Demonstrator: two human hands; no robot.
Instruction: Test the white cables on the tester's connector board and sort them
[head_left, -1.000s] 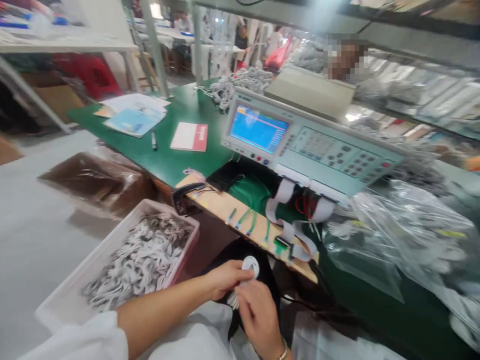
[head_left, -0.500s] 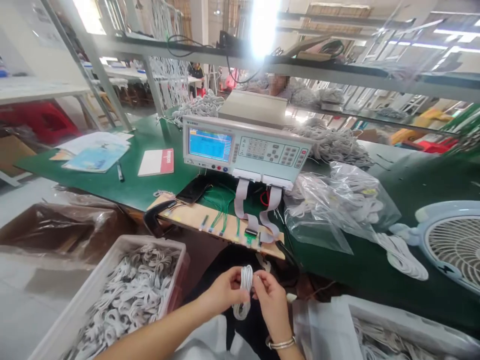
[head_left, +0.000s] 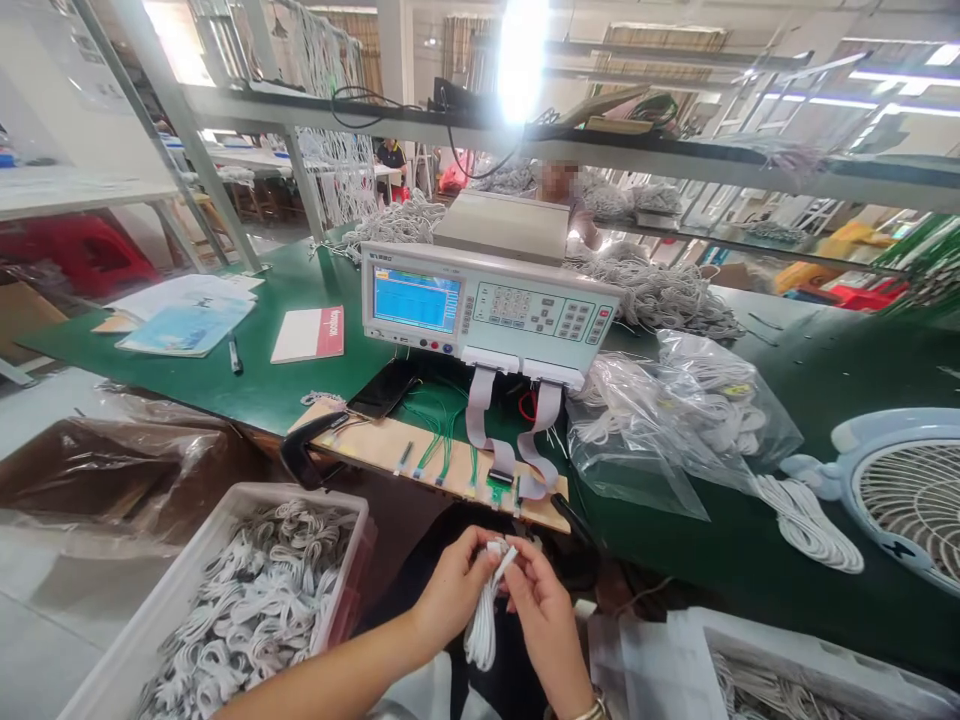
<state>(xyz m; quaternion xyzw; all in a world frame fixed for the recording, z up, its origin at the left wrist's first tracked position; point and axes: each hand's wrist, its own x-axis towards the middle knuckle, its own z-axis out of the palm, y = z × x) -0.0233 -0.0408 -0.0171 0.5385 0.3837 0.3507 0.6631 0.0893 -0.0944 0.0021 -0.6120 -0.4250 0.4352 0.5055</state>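
Observation:
A coiled bundle of white cable [head_left: 484, 628] hangs between my two hands, in front of the bench edge. My left hand [head_left: 456, 585] is closed around its upper part, thumb on top. My right hand [head_left: 541, 612] pinches a white end piece of the same cable near the top of the bundle; whether that piece is a connector I cannot tell. Just beyond my hands is a wooden board [head_left: 375, 450] with green wires and small connectors along its front edge. Grey ribbon cables [head_left: 480, 410] run from it to a tester [head_left: 487, 310] with a lit blue screen.
A plastic bin [head_left: 361, 520] full of coiled cables stands at lower left, and a white bin [head_left: 694, 630] with more cables at lower right. Bagged cables [head_left: 697, 400] and a fan [head_left: 907, 480] sit on the right. A person [head_left: 559, 190] is behind the tester.
The cable bundle has tilted and shifted slightly down. My hands have come closer together at its top, and a white end piece now shows between my fingers. The view has shifted slightly.

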